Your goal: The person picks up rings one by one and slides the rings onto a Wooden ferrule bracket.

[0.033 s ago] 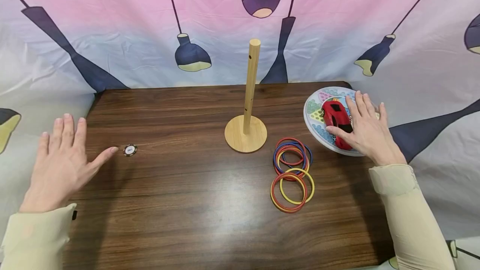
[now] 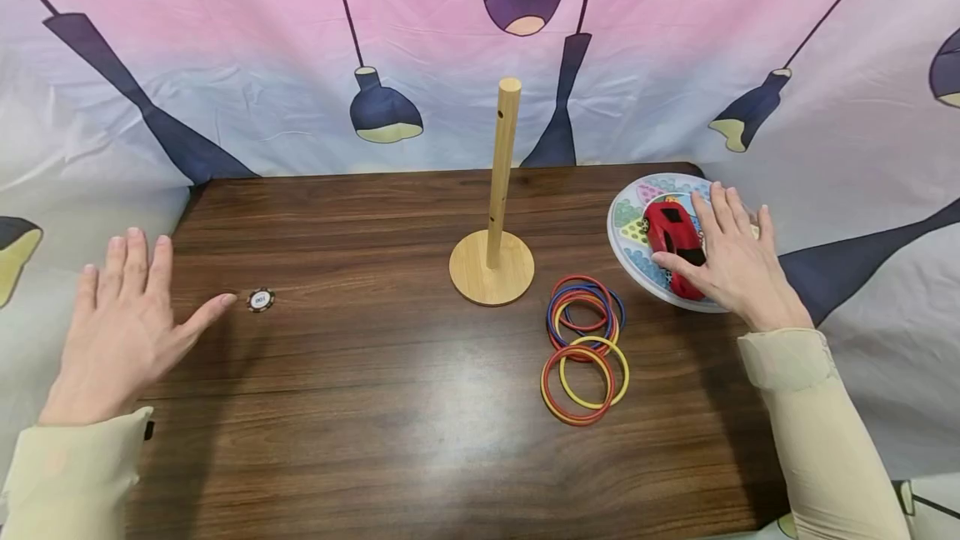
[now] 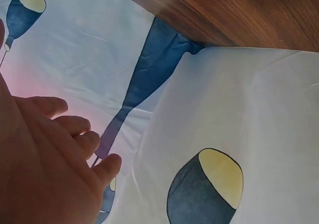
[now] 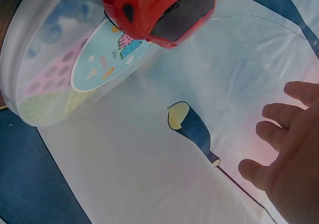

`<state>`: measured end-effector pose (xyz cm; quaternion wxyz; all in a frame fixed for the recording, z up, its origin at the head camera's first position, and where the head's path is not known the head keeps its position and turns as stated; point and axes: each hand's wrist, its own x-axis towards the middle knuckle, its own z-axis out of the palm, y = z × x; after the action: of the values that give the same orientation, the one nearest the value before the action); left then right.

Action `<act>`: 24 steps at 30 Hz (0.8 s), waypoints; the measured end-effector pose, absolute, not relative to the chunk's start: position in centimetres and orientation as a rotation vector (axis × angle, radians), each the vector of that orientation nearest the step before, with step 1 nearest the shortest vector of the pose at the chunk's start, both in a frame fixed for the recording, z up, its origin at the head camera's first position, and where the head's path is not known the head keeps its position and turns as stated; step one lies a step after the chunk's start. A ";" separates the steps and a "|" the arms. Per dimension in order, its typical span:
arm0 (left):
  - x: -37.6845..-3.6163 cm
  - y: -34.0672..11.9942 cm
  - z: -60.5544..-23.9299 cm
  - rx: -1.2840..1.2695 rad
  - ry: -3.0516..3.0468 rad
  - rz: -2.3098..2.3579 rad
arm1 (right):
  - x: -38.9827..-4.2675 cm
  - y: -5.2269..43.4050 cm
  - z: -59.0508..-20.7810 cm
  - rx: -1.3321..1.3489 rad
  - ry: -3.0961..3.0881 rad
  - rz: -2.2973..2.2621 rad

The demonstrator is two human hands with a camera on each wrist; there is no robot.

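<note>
At the left, my left hand (image 2: 123,323) is held with fingers straight and thumb spread, holding nothing. Just beyond its thumb tip lies a poker chip (image 2: 261,300) marked 100. My right hand (image 2: 738,261) stretches flat above the round game board (image 2: 621,252), beside a red toy car (image 2: 671,227) that it partly covers in the head view. In the right wrist view the fingers are apart from the car (image 4: 164,15). A wooden peg stand (image 2: 501,182) rises upright at the table's middle. Several red, blue and yellow rings (image 2: 588,346) lie overlapping to its right.
The dark wood-grain table (image 2: 337,440) carries all these things. A curtain (image 2: 262,15) printed with hanging lamps surrounds its back and sides. The round board sits at the table's right edge, partly overhanging it.
</note>
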<state>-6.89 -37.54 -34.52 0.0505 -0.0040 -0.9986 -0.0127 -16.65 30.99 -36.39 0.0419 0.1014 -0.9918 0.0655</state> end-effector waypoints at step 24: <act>-14.7 -13.8 -41.2 -0.597 -3.166 -0.525 | -8.4 20.5 -40.3 0.787 -3.067 0.784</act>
<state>-14.69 -13.76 -41.24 -0.0613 -0.1825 -0.9681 -0.1606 -8.43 20.45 -40.29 -0.0601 0.2409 -0.9385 0.2400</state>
